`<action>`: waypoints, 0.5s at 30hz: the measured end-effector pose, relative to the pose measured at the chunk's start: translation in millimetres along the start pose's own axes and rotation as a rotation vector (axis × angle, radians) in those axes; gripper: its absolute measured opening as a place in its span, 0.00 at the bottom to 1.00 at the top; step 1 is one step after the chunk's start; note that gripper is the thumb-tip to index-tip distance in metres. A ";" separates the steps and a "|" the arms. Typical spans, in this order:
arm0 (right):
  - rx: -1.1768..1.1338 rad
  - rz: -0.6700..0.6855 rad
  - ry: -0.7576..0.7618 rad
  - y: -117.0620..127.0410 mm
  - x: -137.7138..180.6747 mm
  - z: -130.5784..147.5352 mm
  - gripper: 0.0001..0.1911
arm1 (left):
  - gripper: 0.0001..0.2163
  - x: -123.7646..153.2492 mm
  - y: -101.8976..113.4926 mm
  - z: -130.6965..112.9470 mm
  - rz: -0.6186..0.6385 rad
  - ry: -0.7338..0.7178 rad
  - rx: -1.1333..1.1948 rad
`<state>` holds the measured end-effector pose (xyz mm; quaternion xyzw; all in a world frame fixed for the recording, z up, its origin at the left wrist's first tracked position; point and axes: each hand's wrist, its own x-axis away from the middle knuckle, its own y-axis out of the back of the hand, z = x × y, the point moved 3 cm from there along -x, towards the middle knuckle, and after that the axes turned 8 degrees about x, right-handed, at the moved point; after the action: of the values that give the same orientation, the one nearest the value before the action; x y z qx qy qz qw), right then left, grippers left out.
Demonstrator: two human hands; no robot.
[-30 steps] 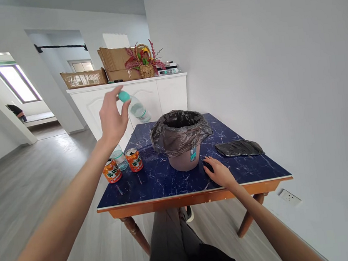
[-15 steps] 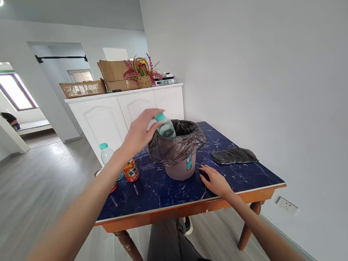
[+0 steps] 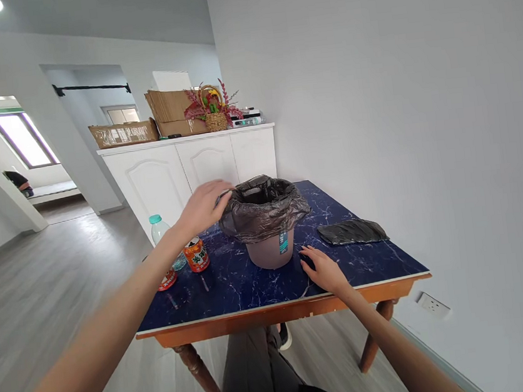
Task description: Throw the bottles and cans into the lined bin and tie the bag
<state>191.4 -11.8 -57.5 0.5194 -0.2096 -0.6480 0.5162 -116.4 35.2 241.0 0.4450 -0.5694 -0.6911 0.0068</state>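
A light trash can stands on the table, lined with a black trash bag folded over its rim. My left hand is at the bag's left edge, fingers apart and holding nothing. On the tabletop, to the right of the can, rests my right hand, open and palm down. Left of the can stand an orange can, a clear bottle with a teal cap, and a second can partly hidden by my left forearm. What lies inside the bag is out of sight.
A folded black plastic bag lies on the right of the blue marbled table. Behind stands a white cabinet bearing cardboard boxes and a flower basket. A wall borders the right side.
The teal-capped bottle that my left hand held over the trash can has gone down out of sight into it. My left hand has let go and drawn back left; my right hand stays put.
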 end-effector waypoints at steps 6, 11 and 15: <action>-0.007 0.004 -0.006 0.3 0.2 -0.5 0.21 | 0.21 35.8 29.4 71.8 -0.279 0.293 -0.275; -0.008 0.007 -0.010 2.0 0.3 0.8 0.21 | 0.31 75.5 36.1 131.6 -0.100 0.697 -0.394; -0.004 0.006 -0.008 1.6 -0.2 0.2 0.21 | 0.26 95.0 28.8 155.1 0.066 0.892 -0.284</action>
<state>191.9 -12.3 -56.0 0.5151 -0.2121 -0.6489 0.5183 -284.7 97.2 199.3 0.6749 -0.4245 -0.5030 0.3336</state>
